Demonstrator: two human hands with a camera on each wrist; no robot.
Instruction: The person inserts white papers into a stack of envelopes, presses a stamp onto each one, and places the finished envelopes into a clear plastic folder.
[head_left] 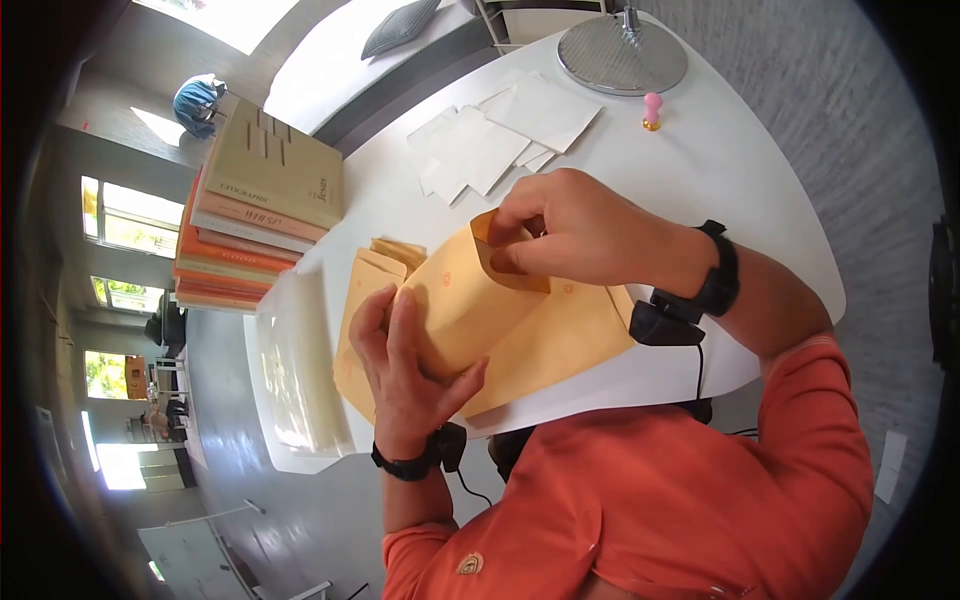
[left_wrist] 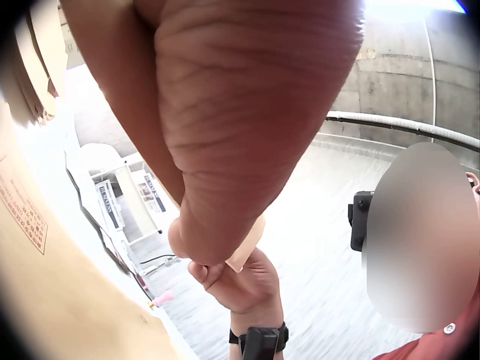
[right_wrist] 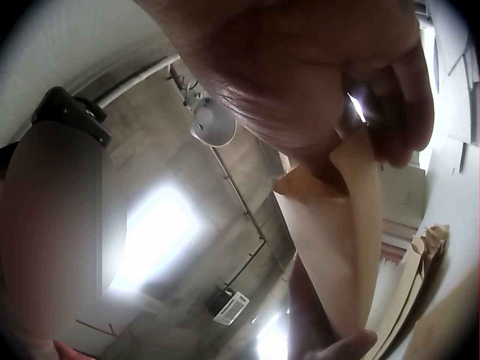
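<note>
A tan paper envelope (head_left: 455,300) is held up off the table, its mouth gaping toward the right hand (head_left: 590,235). That hand's fingers reach inside the mouth, gripping its edge. The left hand (head_left: 415,370) holds the envelope's other end, thumb on the near side and fingers on the far side. In the right wrist view the envelope (right_wrist: 330,240) is spread at its top beneath the right hand (right_wrist: 300,82), with left fingers at its lower end. More tan envelopes (head_left: 560,350) lie underneath.
White paper pieces (head_left: 470,150) lie at the back of the white table (head_left: 730,160), near a pink-handled stamp (head_left: 652,110) and a round metal lamp base (head_left: 620,55). Stacked books (head_left: 270,185) stand at the left, beside a clear plastic sheet (head_left: 300,370).
</note>
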